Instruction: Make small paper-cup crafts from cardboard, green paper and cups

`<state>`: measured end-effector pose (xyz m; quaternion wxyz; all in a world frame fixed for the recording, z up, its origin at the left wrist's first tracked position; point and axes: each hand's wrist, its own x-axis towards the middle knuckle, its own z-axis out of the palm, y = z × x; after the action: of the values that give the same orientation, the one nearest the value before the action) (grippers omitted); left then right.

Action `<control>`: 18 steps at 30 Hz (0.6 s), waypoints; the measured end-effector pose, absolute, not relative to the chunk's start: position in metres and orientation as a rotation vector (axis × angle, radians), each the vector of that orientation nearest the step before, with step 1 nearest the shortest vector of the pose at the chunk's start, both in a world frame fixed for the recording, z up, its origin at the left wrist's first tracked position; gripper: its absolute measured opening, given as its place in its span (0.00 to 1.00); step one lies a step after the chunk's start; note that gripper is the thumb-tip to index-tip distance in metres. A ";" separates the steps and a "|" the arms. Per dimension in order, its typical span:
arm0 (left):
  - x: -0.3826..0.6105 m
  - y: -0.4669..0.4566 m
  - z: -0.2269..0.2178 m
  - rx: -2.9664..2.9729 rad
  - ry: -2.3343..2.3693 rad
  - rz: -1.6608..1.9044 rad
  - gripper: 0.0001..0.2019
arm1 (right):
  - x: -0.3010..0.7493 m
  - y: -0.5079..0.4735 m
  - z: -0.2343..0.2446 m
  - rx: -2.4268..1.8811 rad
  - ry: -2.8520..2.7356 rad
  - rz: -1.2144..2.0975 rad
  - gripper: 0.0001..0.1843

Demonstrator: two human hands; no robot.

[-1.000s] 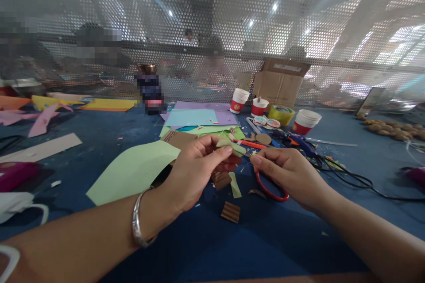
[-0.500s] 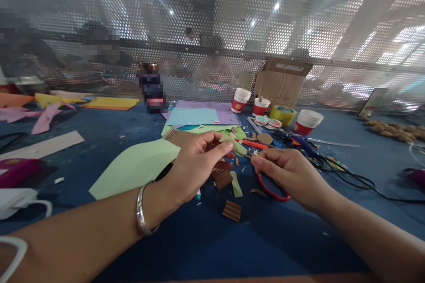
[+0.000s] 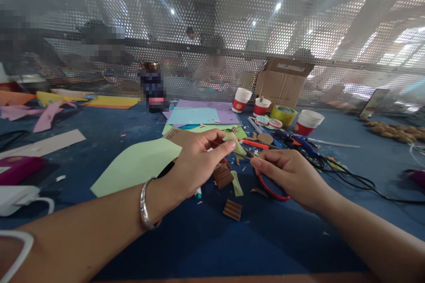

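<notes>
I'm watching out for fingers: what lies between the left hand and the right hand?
In the head view, a small green paper pinched in the left hand and the metal end of the red-handled scissors in the right hand.

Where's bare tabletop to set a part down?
Free: blue tabletop between the ridged brown cardboard square and the near edge; also between the rightmost red-and-white paper cup stack and bumpy brown mat. Crowded: paper and cardboard scraps between the left hand and red-handled scissors.

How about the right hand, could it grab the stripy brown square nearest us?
Probably not straightaway: the right hand holds red-handled scissors, though nothing covers the stripy brown square.
</notes>
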<state>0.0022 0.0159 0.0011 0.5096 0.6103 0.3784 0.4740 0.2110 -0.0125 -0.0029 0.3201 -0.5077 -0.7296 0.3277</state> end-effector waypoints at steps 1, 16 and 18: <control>0.002 0.016 0.001 1.502 0.929 1.146 0.07 | 0.211 -0.012 -0.003 -1.341 -1.932 0.853 0.28; 0.000 0.025 -0.003 1.215 0.937 1.191 0.07 | 0.214 -0.012 -0.004 -1.395 -1.824 0.882 0.29; -0.001 0.025 -0.003 1.170 0.937 1.192 0.08 | 0.216 -0.011 -0.005 -1.407 -1.792 0.875 0.29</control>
<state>-0.0005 0.0250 -0.0028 0.5755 0.4997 0.3999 0.5091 0.2157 -0.0108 -0.0046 0.3433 -0.5416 -0.6895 0.3368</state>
